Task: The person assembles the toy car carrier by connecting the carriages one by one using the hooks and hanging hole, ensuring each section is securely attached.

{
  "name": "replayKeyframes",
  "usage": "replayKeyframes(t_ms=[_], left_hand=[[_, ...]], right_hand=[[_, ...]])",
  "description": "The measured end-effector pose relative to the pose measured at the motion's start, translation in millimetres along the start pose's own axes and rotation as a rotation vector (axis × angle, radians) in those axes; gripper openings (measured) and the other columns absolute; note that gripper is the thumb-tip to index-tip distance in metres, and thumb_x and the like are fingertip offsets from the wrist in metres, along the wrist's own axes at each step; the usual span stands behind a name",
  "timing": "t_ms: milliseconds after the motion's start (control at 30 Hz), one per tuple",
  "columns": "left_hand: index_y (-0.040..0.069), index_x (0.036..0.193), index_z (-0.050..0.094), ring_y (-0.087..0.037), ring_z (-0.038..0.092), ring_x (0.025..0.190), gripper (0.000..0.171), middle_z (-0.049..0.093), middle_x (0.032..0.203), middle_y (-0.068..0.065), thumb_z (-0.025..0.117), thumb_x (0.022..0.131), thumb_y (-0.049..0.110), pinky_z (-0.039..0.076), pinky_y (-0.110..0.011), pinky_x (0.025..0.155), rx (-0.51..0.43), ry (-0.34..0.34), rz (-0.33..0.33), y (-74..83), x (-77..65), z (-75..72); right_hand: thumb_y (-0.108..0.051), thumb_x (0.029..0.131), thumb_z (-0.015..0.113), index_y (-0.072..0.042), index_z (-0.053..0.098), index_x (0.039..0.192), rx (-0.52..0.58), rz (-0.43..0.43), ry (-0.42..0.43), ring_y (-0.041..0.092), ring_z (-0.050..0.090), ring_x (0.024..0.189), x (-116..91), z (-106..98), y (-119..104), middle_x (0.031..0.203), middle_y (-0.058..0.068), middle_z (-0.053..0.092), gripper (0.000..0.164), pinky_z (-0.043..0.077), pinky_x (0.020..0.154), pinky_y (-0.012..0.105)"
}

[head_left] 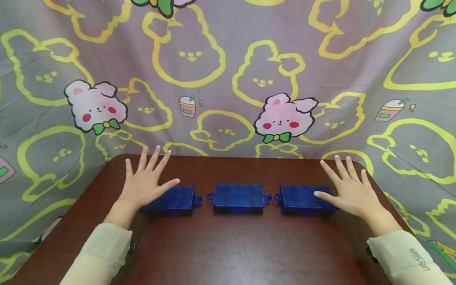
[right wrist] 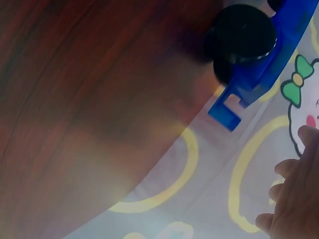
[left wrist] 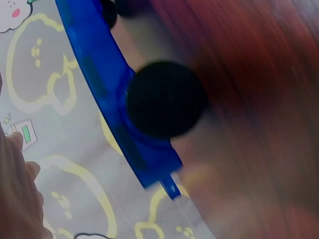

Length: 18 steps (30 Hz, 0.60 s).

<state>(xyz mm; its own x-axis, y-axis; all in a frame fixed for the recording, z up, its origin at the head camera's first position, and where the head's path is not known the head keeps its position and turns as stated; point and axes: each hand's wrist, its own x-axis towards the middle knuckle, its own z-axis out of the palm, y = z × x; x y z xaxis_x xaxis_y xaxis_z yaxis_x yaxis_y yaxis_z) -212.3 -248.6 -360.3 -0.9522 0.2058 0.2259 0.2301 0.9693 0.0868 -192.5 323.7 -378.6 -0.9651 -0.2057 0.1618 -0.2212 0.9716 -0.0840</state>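
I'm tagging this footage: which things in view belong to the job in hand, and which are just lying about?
Likely the job:
left hand
right hand
left blue car
middle blue car
right blue car

Just surroundings:
brown table
printed cloth

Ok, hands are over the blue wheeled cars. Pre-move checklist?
1. Left hand empty: ok, fingers spread.
2. Right hand empty: ok, fingers spread.
3. Left car, middle car and right car in a row: ok.
4. Left car's hook joined to middle car's ring: not ok, they stand apart.
5. Outer couplers visible from head camera: not ok, hidden behind the hands.
6. Left car's wheel touching the table: cannot tell, blurred.
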Motion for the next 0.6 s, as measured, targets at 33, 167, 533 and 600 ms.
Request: replayKeyframes(t_ms=[33,167,533,600], left_hand=[[0.033,0.161,0.004,-0.033,-0.020,0.153,0.093,-0.003,0.169,-0.006,0.042,0.089,0.078,-0.013,-0.077,0.110,-0.005,-0.001,0.007,3.0,0.3,0.2],[0.034,0.161,0.005,-0.032,-0.017,0.154,0.094,-0.002,0.169,-0.005,0.045,0.088,0.078,-0.012,-0.076,0.112,-0.009,0.001,0.035,14.9,1.5,2.9],[0.039,0.159,0.001,-0.031,-0.015,0.155,0.093,-0.004,0.169,0.002,0.045,0.087,0.078,-0.007,-0.075,0.114,-0.001,-0.016,0.148,49.6,6.7,13.7],[0.040,0.159,0.000,-0.030,-0.015,0.155,0.092,-0.005,0.169,0.003,0.045,0.088,0.078,-0.007,-0.074,0.114,-0.005,-0.025,0.170,56.0,8.0,14.7]], right_hand=[[-0.072,0.088,0.054,-0.029,0.003,0.161,0.001,-0.005,-0.001,0.043,-0.018,0.151,0.3,-0.1,-2.0,0.166,0.021,-0.006,0.099,0.001,0.109,0.080],[-0.073,0.087,0.054,-0.029,0.005,0.161,0.009,-0.023,-0.011,0.042,-0.017,0.152,1.3,0.5,-9.3,0.167,0.020,-0.005,0.099,0.002,0.109,0.079],[-0.072,0.088,0.054,-0.028,0.008,0.161,0.023,-0.082,-0.036,0.041,-0.014,0.153,3.1,6.6,-27.6,0.168,0.018,-0.002,0.097,0.005,0.110,0.079],[-0.072,0.088,0.054,-0.028,0.008,0.161,0.025,-0.088,-0.043,0.041,-0.013,0.153,3.0,7.4,-31.2,0.168,0.018,-0.001,0.097,0.006,0.110,0.078]])
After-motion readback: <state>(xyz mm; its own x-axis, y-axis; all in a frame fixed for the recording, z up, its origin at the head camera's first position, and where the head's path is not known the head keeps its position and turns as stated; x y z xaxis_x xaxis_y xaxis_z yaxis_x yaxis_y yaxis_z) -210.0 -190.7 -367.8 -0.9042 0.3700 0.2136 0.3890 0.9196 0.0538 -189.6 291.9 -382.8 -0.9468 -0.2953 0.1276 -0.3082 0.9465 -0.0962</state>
